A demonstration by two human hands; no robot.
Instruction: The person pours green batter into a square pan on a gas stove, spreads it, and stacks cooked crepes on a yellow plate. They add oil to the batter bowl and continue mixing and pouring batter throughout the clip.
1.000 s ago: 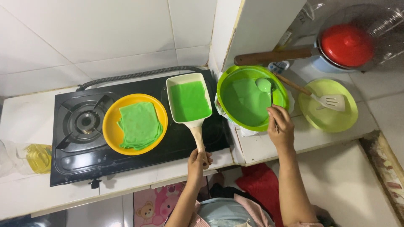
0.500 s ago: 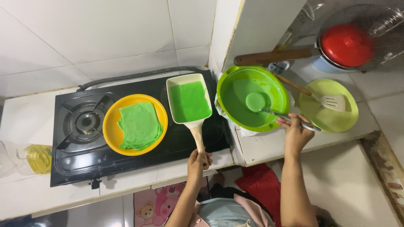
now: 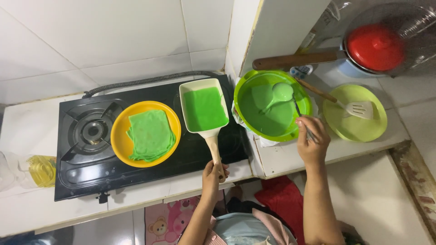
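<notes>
- Head view, looking straight down: my left hand (image 3: 214, 171) sits at about six o'clock, fingers wrapped tight around the wooden handle of the rectangular pan (image 3: 204, 108).
- That pan rests on the right side of the black gas stove (image 3: 81, 174), its floor covered by a flat layer of green batter (image 3: 204, 109).
- My right hand (image 3: 311, 140) is at about four o'clock, fingers pinched together on the thin metal handle of a ladle (image 3: 282, 92).
- The ladle's bowl, coated in green, lies inside the green bowl (image 3: 240, 90) of batter, which stands just right of the pan on the white counter (image 3: 290, 159).
- At nine o'clock from the pan, a yellow plate (image 3: 119, 136) sits over the left burner with folded green crepes (image 3: 151, 135) stacked on it.
- At three o'clock, beyond the bowl, a lime-green plate (image 3: 363, 127) carries a slotted spatula (image 3: 356, 109).
- At one o'clock stands a pan with a red lid (image 3: 374, 45) and a long wooden handle.
- A bottle of oil (image 3: 38, 170) lies at the far left edge.
</notes>
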